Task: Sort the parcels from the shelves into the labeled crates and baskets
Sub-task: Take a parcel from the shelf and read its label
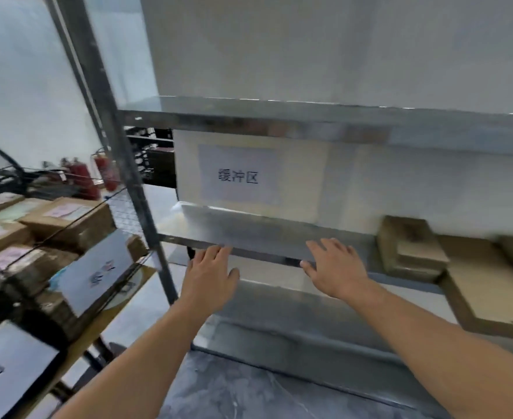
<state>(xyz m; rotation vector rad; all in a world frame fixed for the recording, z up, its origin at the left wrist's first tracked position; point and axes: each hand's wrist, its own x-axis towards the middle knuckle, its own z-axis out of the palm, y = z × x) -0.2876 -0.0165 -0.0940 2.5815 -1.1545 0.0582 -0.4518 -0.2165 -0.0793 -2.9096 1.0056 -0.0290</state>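
Observation:
Both my hands reach toward the front edge of a metal shelf (249, 234). My left hand (211, 276) is open with fingers straight, its fingertips at the shelf's rim. My right hand (336, 270) is open too, fingers spread over the shelf edge, holding nothing. A small brown cardboard parcel (409, 246) lies on the shelf to the right of my right hand. Larger flat cardboard parcels (485, 285) lie further right. At the left, a wire basket (67, 234) holds several brown parcels (67, 222) with pink labels. The frame is blurred.
A white sheet with printed characters (238, 175) hangs on the wall behind the shelf. A steel upright post (122, 152) stands left of my hands. White label sheets (95, 270) hang on the basket fronts. Red fire extinguishers (104, 173) stand in the far left background.

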